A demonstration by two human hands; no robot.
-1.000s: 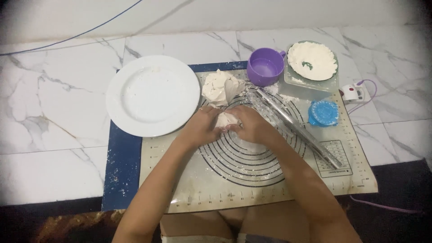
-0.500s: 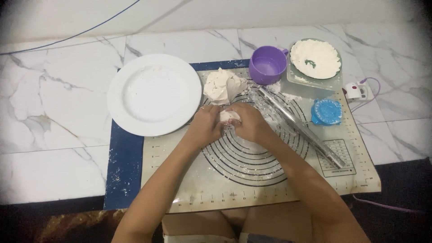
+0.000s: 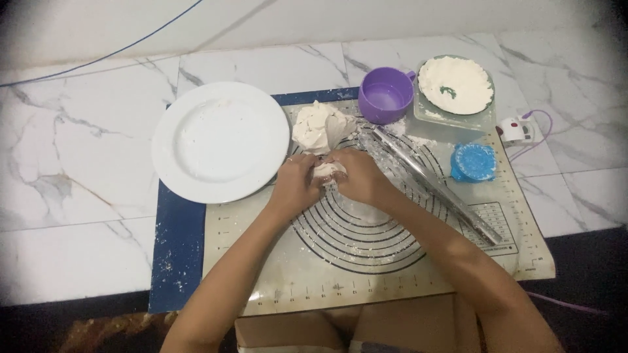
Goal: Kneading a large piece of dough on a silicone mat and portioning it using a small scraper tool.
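Nearby, plate (image 3: 220, 142), dough mound (image 3: 318, 126), rolling pin (image 3: 436, 186)

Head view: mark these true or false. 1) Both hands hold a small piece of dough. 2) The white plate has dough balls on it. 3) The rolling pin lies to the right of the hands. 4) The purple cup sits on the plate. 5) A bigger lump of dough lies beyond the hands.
1) True: the left hand and right hand close around a small piece of dough.
2) False: the white plate holds no dough balls.
3) True: the rolling pin lies slantwise on the mat.
4) False: the purple cup stands off the plate, at the mat's far edge.
5) True: the bigger lump of dough lies there.
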